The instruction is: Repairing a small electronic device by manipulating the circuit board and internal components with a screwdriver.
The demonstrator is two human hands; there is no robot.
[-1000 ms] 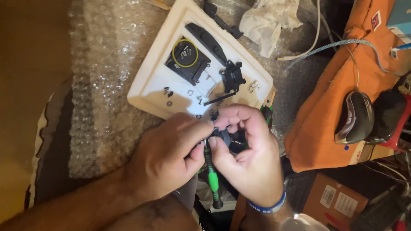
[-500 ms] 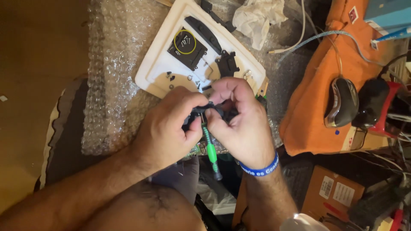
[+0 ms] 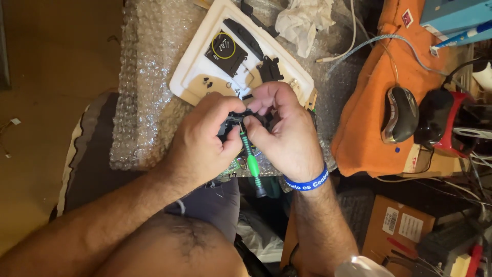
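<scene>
Working a screw on the small black part [image 3: 241,119], held up between both hands over the bubble wrap [image 3: 148,97].

Driving with the green-handled screwdriver [image 3: 250,158], shaft running up into the part. My left hand [image 3: 202,141] is pinching the part, fingers curled tight around it; my right hand [image 3: 284,133] is closing on the part's far side and steadying the driver (exact tip contact is hidden behind my fingers). Next move, I reckon, needs the tip kept seated and the part not twisting. White tray [image 3: 195,77] of loose black pieces is lying just beyond; mouse [image 3: 401,114] sitting off right on the orange cloth [image 3: 369,128].
</scene>
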